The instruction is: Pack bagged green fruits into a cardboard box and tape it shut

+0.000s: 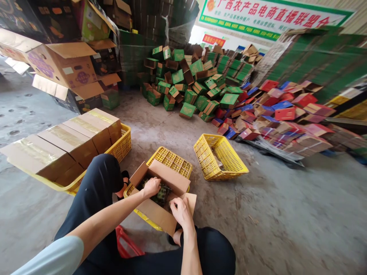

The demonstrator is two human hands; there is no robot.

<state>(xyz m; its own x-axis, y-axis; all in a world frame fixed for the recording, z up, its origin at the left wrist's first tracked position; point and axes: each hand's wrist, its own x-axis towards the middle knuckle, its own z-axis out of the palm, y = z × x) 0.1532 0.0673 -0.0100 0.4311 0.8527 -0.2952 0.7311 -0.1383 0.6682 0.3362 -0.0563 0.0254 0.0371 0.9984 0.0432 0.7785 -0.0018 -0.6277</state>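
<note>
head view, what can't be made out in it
Head view: some contents of the open box, covered by the left hand.
Head view: whether the right hand grips anything, hidden by its curled fingers.
Head view: insides of the taped boxes, hidden by shut tops.
Head view: small print on the banner, blurred.

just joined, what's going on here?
A person has both hands at an open cardboard box resting on a yellow crate. The left hand is over the greenish contents, the right hand by the box's near right end; whether either grips anything is unclear. The flaps stand open. To the left, four taped boxes sit in a long yellow crate.
</note>
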